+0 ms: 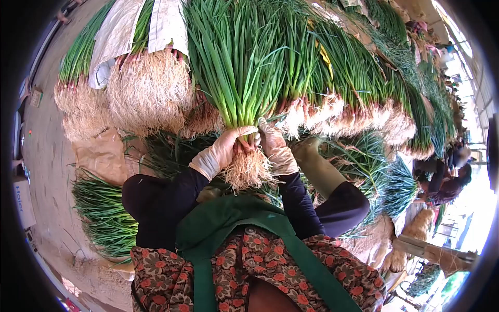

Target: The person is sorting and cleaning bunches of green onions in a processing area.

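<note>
A bunch of green onions (pixel 241 106) stands between my hands, its leaves pointing away from me and its pale, stringy roots (pixel 247 169) hanging toward my lap. My left hand (pixel 223 151), in a thin whitish glove, wraps round the bunch just above the roots. On the other side my right hand (pixel 273 143), gloved the same way, closes on the stems at the same height. Some of the stem bases are hidden behind the fingers. Just beyond, a long row of green onion bunches (pixel 338 67) lies with its roots facing me.
At the left, large bundles with thick root masses (pixel 148 91) are partly covered by white cloth (pixel 166 23). Another green pile (pixel 106 213) lies beside my left knee. Loose green onions (pixel 358 161) lie near my right boot (pixel 314 164). Other people (pixel 447 177) sit at the far right.
</note>
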Demonstrator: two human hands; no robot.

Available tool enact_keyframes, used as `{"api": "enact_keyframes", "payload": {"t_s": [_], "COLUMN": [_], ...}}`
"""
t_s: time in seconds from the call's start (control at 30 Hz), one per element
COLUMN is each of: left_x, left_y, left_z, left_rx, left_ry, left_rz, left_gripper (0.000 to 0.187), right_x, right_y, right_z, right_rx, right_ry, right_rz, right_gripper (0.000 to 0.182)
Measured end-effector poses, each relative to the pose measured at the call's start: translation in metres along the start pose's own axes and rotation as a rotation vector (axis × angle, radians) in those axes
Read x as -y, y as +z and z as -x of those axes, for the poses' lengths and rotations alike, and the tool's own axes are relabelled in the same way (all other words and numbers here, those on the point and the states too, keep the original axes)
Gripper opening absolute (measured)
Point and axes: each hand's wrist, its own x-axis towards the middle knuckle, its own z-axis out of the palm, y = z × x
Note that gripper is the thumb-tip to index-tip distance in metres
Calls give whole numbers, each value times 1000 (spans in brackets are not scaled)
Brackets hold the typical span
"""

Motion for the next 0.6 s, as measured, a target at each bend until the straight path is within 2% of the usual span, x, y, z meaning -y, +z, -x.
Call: {"api": "enact_keyframes", "payload": {"t_s": [0.03, 0.07, 0.1, 0.13, 0.17, 0.2, 0.23, 0.27, 0.3, 0.37, 0.4, 0.43, 0.47, 0.5, 0.53, 0.6], "left_x": [2, -3, 1, -4, -12, -13, -6, 2, 5, 2, -4, -4, -6, -10, -17, -30], "left_y": [-6, -4, -20, -2, 15, 6, -10, -19, -20, -20, -21, -17, -4, 7, 14, 24], "left_z": [-2, 6, 2, 11, 17, 11, 3, 1, 0, -3, 0, 2, 10, 18, 23, 28], "left_rx": [25, -6, 72, 44, 19, 21, 16, 12, 8, 4, 71, 150, 228, 309, 336, 234], "left_ry": [14, -20, -43, -14, 20, 13, -4, -31, -37, -32, -16, 35, 81, 118, 152, 182], "left_rz": [-3, 48, 102, 153, 201, 145, 98, 52, 33, -13, -105, 10, 127, 240, 221, 200], "left_gripper": [27, 26, 32, 32, 31, 31, 31, 30, 30, 30, 32, 33, 34, 35, 37, 37], "right_x": [1, -12, -32, -50, -40, -27, 4, 25, -25, -14, 5, -54, -60, -66, -76, -81], "right_y": [4, 4, -3, -16, -10, -2, 17, 22, -11, -4, 11, -8, 0, -3, -13, -35], "right_z": [-1, -5, -13, -29, -24, -18, -2, 1, -37, -19, -1, -23, -10, 1, 5, 8], "right_rx": [-19, 5, 23, 14, 8, -17, 79, 181, 407, 155, 226, 497, 441, 379, 314, 268], "right_ry": [-57, 2, 62, 212, 89, -29, 49, 166, 195, 5, -195, -155, -17, 71, 171, 277], "right_rz": [69, -87, -244, -590, -433, -274, -511, -504, -724, 43, 274, -29, -367, -473, -476, -414], "right_gripper": [24, 24, 24, 26, 27, 28, 29, 27, 28, 21, 19, 17, 15, 13, 13, 21]}}
